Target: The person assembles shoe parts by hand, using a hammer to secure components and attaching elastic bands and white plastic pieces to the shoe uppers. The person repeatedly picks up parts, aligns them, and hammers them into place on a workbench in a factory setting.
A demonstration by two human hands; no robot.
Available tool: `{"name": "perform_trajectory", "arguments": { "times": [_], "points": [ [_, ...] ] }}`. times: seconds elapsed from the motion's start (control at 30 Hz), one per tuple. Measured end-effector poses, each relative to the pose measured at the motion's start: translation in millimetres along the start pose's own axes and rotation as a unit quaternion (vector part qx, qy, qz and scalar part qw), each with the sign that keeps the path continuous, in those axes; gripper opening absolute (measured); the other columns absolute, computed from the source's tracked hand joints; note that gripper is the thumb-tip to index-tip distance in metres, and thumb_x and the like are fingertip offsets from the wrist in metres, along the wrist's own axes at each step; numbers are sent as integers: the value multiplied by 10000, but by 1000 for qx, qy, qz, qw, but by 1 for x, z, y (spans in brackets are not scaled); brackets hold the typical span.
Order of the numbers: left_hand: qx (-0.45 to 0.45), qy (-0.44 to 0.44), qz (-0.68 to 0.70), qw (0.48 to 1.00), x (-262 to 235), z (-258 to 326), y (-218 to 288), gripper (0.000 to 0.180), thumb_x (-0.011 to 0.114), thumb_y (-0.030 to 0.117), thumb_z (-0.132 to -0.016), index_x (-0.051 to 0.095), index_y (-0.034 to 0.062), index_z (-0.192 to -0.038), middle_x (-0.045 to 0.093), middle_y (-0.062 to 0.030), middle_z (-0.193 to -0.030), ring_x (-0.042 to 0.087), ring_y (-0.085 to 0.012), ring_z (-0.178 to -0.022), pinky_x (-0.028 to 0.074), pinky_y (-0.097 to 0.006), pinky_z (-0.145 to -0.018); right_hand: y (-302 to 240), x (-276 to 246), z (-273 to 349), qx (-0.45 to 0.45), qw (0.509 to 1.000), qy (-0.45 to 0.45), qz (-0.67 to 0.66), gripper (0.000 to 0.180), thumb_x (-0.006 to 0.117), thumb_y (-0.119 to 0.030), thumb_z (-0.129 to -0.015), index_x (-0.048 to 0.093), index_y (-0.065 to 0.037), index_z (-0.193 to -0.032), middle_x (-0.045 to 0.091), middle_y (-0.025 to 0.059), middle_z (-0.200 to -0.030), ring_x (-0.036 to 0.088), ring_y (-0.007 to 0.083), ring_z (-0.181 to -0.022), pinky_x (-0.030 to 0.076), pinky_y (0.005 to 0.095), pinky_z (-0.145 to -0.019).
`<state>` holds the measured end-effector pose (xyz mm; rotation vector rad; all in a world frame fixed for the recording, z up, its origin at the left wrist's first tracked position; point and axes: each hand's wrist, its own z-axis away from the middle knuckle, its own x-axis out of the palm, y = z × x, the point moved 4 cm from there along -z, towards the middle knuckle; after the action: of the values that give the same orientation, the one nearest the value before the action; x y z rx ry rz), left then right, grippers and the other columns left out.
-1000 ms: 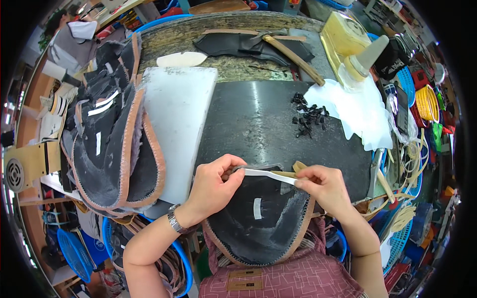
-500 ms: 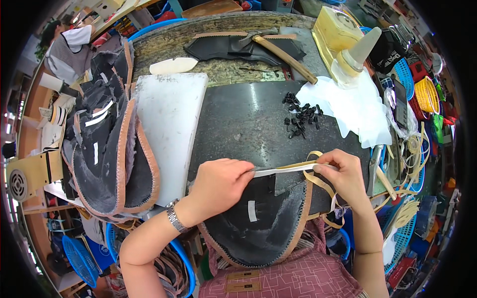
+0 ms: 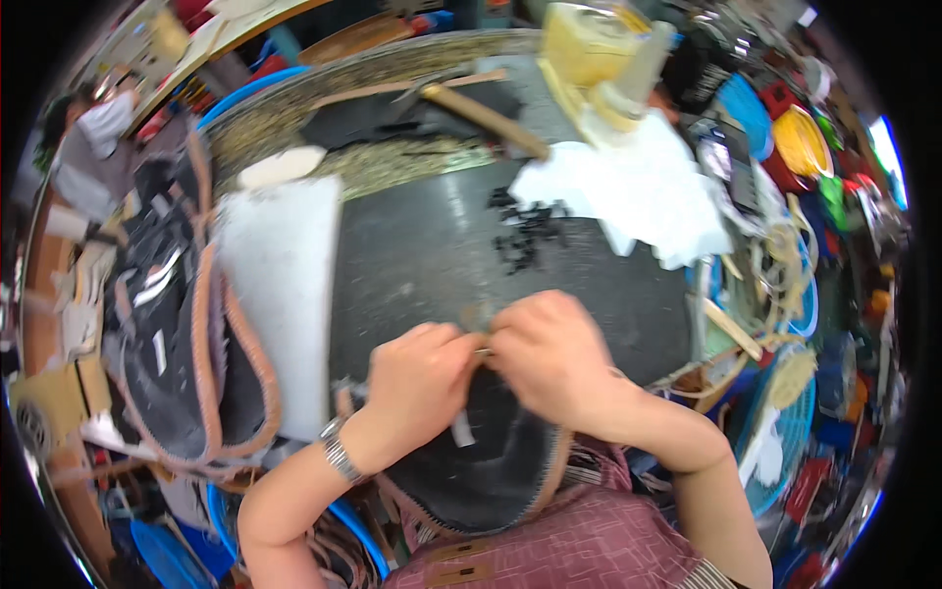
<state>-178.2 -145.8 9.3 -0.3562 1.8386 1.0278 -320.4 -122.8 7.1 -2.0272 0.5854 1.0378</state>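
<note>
Close together over the near edge of the dark work slab, my left hand (image 3: 420,378) and my right hand (image 3: 554,353) are both closed, fingers meeting. They pinch the upper edge of a black leather piece (image 3: 481,491), which hangs toward my lap. Its rounded lower rim has a tan, zigzag-cut border. A short white tape strip (image 3: 462,429) shows on its surface below my left fingers. Only a small tan bit shows between the fingertips; the rest of the gripped edge is hidden by my hands, and the picture is blurred.
Small black pieces (image 3: 525,231) lie on the dark slab (image 3: 412,265), near white sheeting (image 3: 599,187). A hammer (image 3: 486,120) rests on black leather at the back. Left are a white board (image 3: 275,294) and stacked leather pieces (image 3: 177,363). A yellowish container (image 3: 589,49) stands back right.
My right hand has moved left to meet my left hand. The white and tan strip stretched between them no longer shows. The whole view has shifted, so the bench items appear farther left.
</note>
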Motion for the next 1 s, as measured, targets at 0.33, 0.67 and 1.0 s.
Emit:
{"name": "perform_trajectory", "arguments": {
  "times": [0.33, 0.67, 1.0],
  "points": [
    [-135, 28, 107, 985, -15, 18, -31, 116, 647, 30, -776, 668, -5, -884, 611, -113, -721, 579, -221, -630, 440, -306, -584, 42, -186, 157, 155, 906, 247, -308, 89, 594, -76, -755, 600, -25, -827, 566, 138, -1085, 588, 201, -884, 481, 343, -789],
    [-143, 5, 117, 983, -17, 15, -28, 121, 631, 53, -803, 662, -20, -894, 628, -104, -736, 585, -177, -644, 438, -277, -589, 63, -245, 295, 439, 840, 239, 211, 55, 616, -99, -743, 606, -45, -740, 601, 137, -1108, 581, 211, -885, 459, 349, -746],
    [-192, 15, 160, 968, -12, 26, -29, 122, 643, 63, -806, 663, -13, -900, 639, -97, -756, 587, -166, -653, 443, -279, -594, 155, -91, 302, 622, 674, 290, -272, 167, 615, -184, -884, 582, -54, -785, 536, -8, -617, 455, 67, -447, 390, 203, -434]
  ]
}}
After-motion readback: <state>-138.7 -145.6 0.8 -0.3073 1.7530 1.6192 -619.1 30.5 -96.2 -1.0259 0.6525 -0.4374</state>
